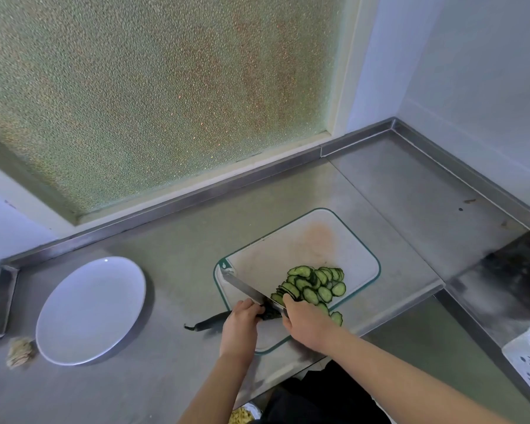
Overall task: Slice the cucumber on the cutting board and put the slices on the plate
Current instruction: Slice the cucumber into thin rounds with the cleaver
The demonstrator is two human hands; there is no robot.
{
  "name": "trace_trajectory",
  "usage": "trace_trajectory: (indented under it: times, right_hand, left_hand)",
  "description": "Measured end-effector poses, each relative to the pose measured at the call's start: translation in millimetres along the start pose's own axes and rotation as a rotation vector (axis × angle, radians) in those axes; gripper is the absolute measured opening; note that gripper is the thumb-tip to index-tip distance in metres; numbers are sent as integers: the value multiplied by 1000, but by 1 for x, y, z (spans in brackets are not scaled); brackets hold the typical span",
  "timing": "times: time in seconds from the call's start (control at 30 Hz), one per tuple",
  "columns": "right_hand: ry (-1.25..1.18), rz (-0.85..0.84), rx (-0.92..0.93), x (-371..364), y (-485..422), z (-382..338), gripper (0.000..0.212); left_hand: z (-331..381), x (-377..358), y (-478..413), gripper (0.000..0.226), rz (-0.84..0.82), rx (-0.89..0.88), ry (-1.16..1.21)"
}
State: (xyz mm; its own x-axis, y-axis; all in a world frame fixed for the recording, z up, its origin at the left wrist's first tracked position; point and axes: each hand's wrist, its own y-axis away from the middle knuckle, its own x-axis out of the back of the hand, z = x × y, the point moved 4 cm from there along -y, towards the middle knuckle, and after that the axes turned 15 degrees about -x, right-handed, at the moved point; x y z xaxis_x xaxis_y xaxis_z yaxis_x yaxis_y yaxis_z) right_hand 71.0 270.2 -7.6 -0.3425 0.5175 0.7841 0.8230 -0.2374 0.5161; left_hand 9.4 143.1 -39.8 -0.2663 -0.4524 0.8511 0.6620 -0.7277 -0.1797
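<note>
Stub-end slicing, getting sketchy

Plate [91,310] has no slices on it, well apart on the left. Cucumber stub [208,321] pokes off the cutting board [273,258], left hand [240,319] pinching it right beside the knife [245,289] the right hand [303,322] grips. One slip finds a finger; slices [315,286] by the front edge could tumble off.

Plate [91,310] left of cutting board [303,246]; knife [245,289] on board, cucumber [211,320] left of it, slices [315,284] right.
</note>
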Motion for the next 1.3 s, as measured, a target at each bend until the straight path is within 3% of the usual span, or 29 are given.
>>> trace_trajectory:
  times: [0.23, 0.47, 0.87, 1.13, 1.3]
  right_hand:
    - [-115, -15, -111, 6, -11, 14, 14]
    - [-185, 31, -83, 20, 1, 19, 15]
    - [-53, 37, -53, 15, 16, 8, 12]
    - [5, 19, -39, 13, 21, 8, 10]
    - [118, 5, -39, 18, 27, -3, 20]
  left_hand:
    - [3, 4, -1, 30, -13, -16, 2]
    - [1, 4, -2, 31, -32, -25, 11]
    - [0, 6, -3, 24, -37, 35, 14]
    - [0, 6, -2, 32, -34, 14, 20]
    - [2, 6, -1, 27, -19, 68, 26]
